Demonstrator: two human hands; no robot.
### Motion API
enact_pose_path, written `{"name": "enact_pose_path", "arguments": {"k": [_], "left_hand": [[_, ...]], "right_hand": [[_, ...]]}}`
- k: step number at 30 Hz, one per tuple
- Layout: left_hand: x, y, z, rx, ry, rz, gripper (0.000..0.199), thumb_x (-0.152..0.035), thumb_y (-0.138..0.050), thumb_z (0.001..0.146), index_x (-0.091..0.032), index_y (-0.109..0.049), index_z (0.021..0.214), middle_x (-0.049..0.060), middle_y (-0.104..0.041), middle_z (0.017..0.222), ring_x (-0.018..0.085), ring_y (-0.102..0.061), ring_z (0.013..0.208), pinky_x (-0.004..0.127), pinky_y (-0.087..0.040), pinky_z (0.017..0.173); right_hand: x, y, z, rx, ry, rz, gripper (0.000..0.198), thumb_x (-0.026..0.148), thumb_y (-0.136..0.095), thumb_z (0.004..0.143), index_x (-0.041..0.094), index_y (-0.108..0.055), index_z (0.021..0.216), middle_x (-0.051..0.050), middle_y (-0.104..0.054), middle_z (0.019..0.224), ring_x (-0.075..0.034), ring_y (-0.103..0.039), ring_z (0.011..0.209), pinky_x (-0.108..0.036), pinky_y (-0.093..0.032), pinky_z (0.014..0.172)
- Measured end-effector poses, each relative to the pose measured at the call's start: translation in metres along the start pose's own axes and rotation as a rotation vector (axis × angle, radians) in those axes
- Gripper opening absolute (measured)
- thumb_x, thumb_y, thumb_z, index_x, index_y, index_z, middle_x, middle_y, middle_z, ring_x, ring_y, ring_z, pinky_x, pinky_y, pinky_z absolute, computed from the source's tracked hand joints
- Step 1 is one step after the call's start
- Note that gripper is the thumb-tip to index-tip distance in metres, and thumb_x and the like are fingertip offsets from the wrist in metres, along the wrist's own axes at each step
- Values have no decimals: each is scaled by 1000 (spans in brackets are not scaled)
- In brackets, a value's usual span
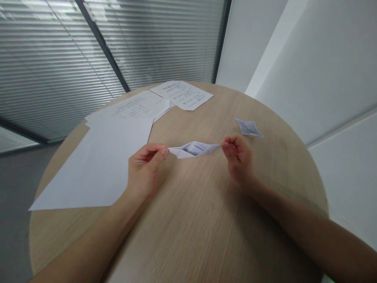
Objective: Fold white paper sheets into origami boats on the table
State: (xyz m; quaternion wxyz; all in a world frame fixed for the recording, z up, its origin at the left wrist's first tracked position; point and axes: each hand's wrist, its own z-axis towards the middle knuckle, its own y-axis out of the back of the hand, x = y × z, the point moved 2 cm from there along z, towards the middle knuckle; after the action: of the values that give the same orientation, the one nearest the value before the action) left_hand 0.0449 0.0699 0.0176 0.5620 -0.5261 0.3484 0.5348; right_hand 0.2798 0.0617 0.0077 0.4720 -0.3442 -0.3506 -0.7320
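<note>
A folded white paper boat is stretched between my two hands above the table. My left hand pinches its left pointed end between thumb and fingers. At the opposite end, my right hand grips the other tip the same way. The boat's middle is slightly opened, with folds showing inside. Beyond my right hand, a second folded paper boat rests on the table.
The round wooden table fills the middle. A large blank white sheet lies at left, near printed pages and another printed sheet at the back. Window blinds and a white wall stand behind.
</note>
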Motion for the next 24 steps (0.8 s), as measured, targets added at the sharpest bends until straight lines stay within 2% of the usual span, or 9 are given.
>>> {"name": "enact_pose_path", "arguments": {"k": [4,8,14,20,24], "left_hand": [[4,-1,-4,57,-56,85,9,-26,-80,68,-24,-75,75,0,-71,75,13,-61,70,27,-48,70],[5,-2,-6,62,-81,136,8,-25,-79,69,-25,-76,76,-1,-72,77,13,-62,72,26,-48,69],[2,0,-4,38,-43,298,7,-29,-77,70,-25,-76,75,0,-72,74,16,-63,69,29,-49,66],[2,1,-4,124,-31,504,7,-30,-73,73,-25,-76,75,0,-69,65,15,-54,54,26,-41,51],[0,2,-3,138,-52,551,11,-32,-69,76,-23,-75,74,0,-69,66,15,-55,55,27,-40,51]], "right_hand": [[1,-1,-4,35,88,21,10,30,-55,91,23,-55,84,1,-54,76,-15,-53,72,-30,-42,64],[5,-2,-8,67,128,-15,9,28,-55,92,23,-56,85,0,-58,78,-14,-55,72,-30,-44,67],[5,-3,-7,155,80,-95,10,26,-56,90,22,-57,80,2,-59,70,-13,-55,65,-28,-44,63],[-4,-6,-5,319,4,-230,12,25,-56,89,20,-59,78,2,-59,65,-12,-52,59,-25,-39,56],[-4,-5,-6,326,-26,-221,13,28,-57,89,20,-59,79,3,-59,65,-11,-51,59,-24,-37,55]]}}
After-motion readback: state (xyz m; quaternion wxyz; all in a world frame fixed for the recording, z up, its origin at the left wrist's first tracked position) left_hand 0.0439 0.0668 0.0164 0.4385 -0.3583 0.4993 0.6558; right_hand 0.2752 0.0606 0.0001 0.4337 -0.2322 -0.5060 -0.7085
